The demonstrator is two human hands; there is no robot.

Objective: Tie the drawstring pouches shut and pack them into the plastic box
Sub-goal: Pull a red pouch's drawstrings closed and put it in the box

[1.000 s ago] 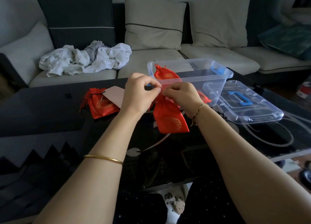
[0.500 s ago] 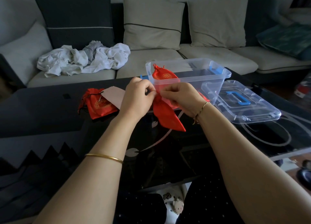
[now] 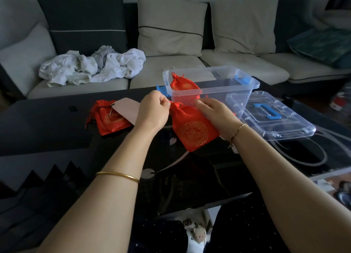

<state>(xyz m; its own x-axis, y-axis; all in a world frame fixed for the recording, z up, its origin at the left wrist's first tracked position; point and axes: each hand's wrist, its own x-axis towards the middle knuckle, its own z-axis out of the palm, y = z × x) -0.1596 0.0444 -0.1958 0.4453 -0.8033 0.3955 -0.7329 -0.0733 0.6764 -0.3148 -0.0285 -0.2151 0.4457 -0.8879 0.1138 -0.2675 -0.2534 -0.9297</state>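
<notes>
We were mid-cinch, L hand (image 3: 153, 111) pinching pouch (image 3: 192, 132) neck, R hand (image 3: 215, 116) gripping body; next prob knot, then box (image 3: 220, 95).

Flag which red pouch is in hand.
The middle pouch, before the plastic box, held by left hand and right hand; boxed pouch sits inside it, table pouch lies left.

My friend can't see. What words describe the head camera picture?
A left hand and right hand hold a red drawstring pouch over a table, the left pinching its neck. Behind stands a clear plastic box with a second pouch inside; its lid lies at right, a third pouch at left.
</notes>
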